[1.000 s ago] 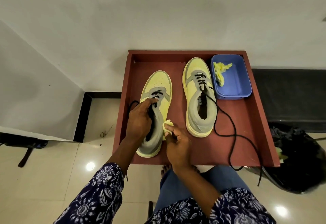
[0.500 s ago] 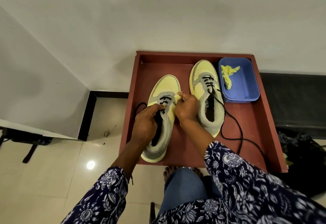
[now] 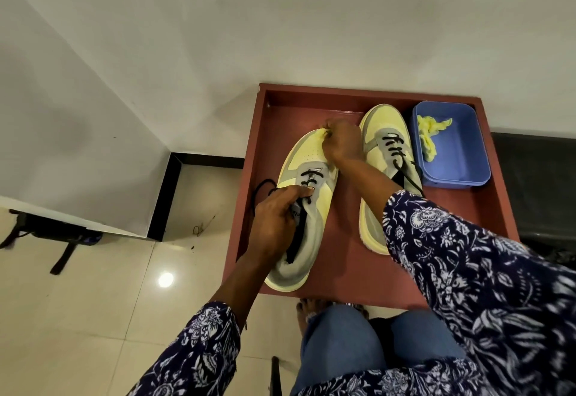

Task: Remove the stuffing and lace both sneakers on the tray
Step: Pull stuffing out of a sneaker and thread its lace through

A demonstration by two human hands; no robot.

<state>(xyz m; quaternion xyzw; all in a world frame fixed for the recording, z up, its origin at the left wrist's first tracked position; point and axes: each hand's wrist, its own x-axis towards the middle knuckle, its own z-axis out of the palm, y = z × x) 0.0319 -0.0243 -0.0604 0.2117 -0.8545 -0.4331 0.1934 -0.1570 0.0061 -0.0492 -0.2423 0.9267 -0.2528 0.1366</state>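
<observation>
Right hand (image 3: pixel 341 143) has moved from beside the left yellow-and-grey sneaker (image 3: pixel 307 205) to over its toe, pinching a pale yellow stuffing wad (image 3: pixel 321 134), likely bound for the blue plastic tub (image 3: pixel 452 161) in the red wooden tray's (image 3: pixel 343 96) far right corner. Left hand (image 3: pixel 276 221) grips the tongue, steadying the shoe mid-tray.

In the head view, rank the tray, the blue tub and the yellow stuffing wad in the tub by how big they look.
1. Red tray, largest.
2. Blue tub.
3. Yellow stuffing wad, smallest; it lies inside the tub.
</observation>
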